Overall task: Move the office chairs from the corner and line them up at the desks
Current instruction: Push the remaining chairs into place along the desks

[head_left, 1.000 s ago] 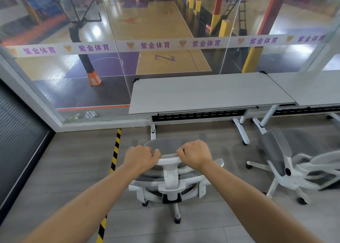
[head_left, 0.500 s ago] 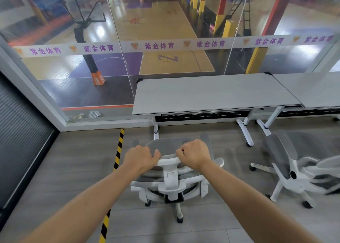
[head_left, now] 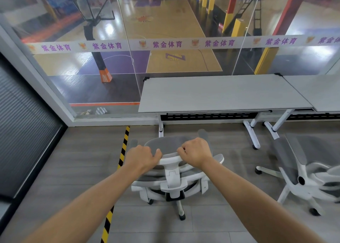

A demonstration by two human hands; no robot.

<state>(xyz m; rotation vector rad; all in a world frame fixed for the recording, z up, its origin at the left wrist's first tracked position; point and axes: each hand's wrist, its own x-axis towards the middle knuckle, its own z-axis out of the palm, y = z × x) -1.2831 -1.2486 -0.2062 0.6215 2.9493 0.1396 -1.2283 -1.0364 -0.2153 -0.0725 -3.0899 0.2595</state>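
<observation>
A white office chair [head_left: 173, 180] with grey mesh stands on the floor right in front of me, its back toward me. My left hand [head_left: 140, 157] grips the left side of its headrest and my right hand [head_left: 196, 154] grips the right side. The chair faces a grey desk [head_left: 220, 93] standing against the glass wall. A second white and grey chair [head_left: 301, 173] stands at the right, turned sideways, in front of a second desk [head_left: 320, 92].
A glass wall [head_left: 165, 46] with a printed band runs behind the desks. A yellow-black tape line [head_left: 119, 161] crosses the grey floor left of the chair. A dark blind [head_left: 24, 125] covers the left wall. Desk legs [head_left: 252, 132] with casters stand between the two chairs.
Both hands keep their grip on the headrest. The chair and I have moved a little toward the desk, and the desks and second chair have shifted right in view.
</observation>
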